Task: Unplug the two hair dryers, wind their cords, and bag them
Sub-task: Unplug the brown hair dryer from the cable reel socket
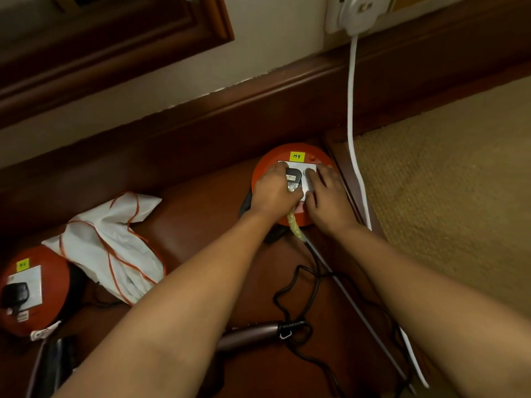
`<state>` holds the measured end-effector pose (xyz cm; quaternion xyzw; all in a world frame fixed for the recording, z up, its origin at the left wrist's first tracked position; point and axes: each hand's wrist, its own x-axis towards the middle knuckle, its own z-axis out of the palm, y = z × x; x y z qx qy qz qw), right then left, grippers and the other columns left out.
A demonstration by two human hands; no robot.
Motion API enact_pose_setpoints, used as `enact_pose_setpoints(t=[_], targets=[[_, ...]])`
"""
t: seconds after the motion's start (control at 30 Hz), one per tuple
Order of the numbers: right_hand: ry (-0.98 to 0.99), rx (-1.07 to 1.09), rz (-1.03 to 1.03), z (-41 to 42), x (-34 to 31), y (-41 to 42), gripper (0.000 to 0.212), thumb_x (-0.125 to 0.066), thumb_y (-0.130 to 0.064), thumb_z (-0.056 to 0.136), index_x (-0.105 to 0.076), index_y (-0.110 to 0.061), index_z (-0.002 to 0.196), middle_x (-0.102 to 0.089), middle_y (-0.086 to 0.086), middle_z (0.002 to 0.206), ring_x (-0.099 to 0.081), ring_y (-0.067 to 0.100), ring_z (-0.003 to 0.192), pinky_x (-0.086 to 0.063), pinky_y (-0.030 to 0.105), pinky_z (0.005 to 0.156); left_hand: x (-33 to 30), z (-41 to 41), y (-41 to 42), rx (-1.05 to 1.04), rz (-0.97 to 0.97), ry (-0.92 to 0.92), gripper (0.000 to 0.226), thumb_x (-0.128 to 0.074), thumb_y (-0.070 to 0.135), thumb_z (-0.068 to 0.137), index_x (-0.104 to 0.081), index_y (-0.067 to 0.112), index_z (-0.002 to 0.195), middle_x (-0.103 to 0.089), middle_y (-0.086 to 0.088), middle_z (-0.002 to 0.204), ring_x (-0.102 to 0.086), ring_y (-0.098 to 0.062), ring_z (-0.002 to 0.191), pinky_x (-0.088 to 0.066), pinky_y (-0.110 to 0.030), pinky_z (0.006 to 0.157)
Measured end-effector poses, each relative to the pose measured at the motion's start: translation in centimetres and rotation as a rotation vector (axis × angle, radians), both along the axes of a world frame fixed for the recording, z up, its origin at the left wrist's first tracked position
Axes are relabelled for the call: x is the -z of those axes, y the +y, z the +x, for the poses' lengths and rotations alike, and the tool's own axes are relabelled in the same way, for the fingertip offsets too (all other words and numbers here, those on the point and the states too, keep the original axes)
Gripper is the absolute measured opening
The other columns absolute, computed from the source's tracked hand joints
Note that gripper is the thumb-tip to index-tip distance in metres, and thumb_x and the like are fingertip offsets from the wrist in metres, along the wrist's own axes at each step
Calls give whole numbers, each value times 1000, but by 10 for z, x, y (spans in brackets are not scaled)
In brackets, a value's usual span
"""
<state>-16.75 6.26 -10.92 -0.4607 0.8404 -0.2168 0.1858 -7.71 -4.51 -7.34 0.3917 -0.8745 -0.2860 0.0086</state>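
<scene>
Left hand (274, 191) grips black plug (293, 179) seated in orange reel (265, 168) socket | right hand (324, 193) fingers flat, pressing socket plate | hair dryer (250, 336) on floor nearer the person, cord (301, 285) loose

The orange reel (290, 156) is crowded by both hands and hemmed by the dark skirting (230, 116) behind. Open brown surface (201, 202) is left between it and the white bag (115, 248); tangled black cord (298, 300) obstructs the near side.

Brown leather seat (207, 196) carries two orange reels (290, 152) (54, 282) and a white bag (115, 248). Dryer (250, 334) and black cord (298, 285) lie nearer. Carpet (445, 173) at right.
</scene>
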Motion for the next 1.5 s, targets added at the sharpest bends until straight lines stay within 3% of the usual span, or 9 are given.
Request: enact_pose_setpoints(t=[0.3,0.43,0.6,0.67,0.77,0.83,0.93,1.2,1.5], targets=[[-17,14,36,1,-7,-2,52,-46,-19,92,-37,-8,142,-27,17,152,-20,37,142,-20,48,116,-15,6,-8,44,-70,31,53,-66,32,84,-50,7,128,-58,-9,122,-56,-25,110,-43,-32,84],[-109,13,39,0,-16,-4,51,-47,-18,91,-40,-9,140,-27,15,153,-21,35,141,-24,49,115,-17,17,-11,48,25,44,61,-70,37,84,-48,9,133,-59,-10,124,-56,-26,112,-45,-32,88],[-187,128,-68,15,-31,-3,48,-51,-14,92,-43,-6,138,-35,18,147,-28,32,138,-28,43,113,-22,30,-7,-86,231,195,58,-61,37,91,-42,13,140,-61,0,94,-62,-19,91,-47,-26,75],[-183,151,-114,26,-39,-6,46,-51,-17,93,-44,-5,137,-40,16,142,-32,31,136,-31,42,111,-20,38,-9,-151,252,213,49,-55,28,95,-43,14,140,-61,-1,100,-60,-15,91,-47,-24,79],[-188,186,-107,38,-45,-14,49,-50,-27,94,-40,-9,139,-44,14,138,-33,28,132,-31,38,107,-7,52,-18,-86,99,115,47,-52,17,94,-43,11,140,-57,-8,126,-52,-22,117,-43,-34,99],[-195,185,-93,43,-44,-18,55,-54,-31,92,-37,-10,141,-45,16,136,-35,30,129,-33,38,104,2,56,-24,42,19,-15,56,-54,21,92,-37,13,144,-44,-11,143,-37,-27,134,-33,-41,110],[-152,168,-31,46,-41,-21,69,-62,-35,87,-31,-10,143,-45,20,134,-39,35,124,-35,41,101,8,57,-29,195,-4,-128,69,-57,33,90,-25,20,150,-23,-6,157,-18,-25,145,-23,-46,115],[66,174,46,49,-27,-33,69,-65,-32,82,-34,-10,140,-49,20,127,-43,35,117,-40,43,94,23,63,-39,277,30,-129,77,-60,41,90,-18,25,152,-8,-1,161,-9,-22,148,-23,-47,116],[-129,253,-27,47,-38,-30,62,-64,-26,86,-36,-12,139,-47,19,129,-44,34,119,-43,41,94,18,64,-32,260,22,-150,73,-56,43,91,-21,23,151,-10,-5,161,-12,-24,147,-25,-47,115]])
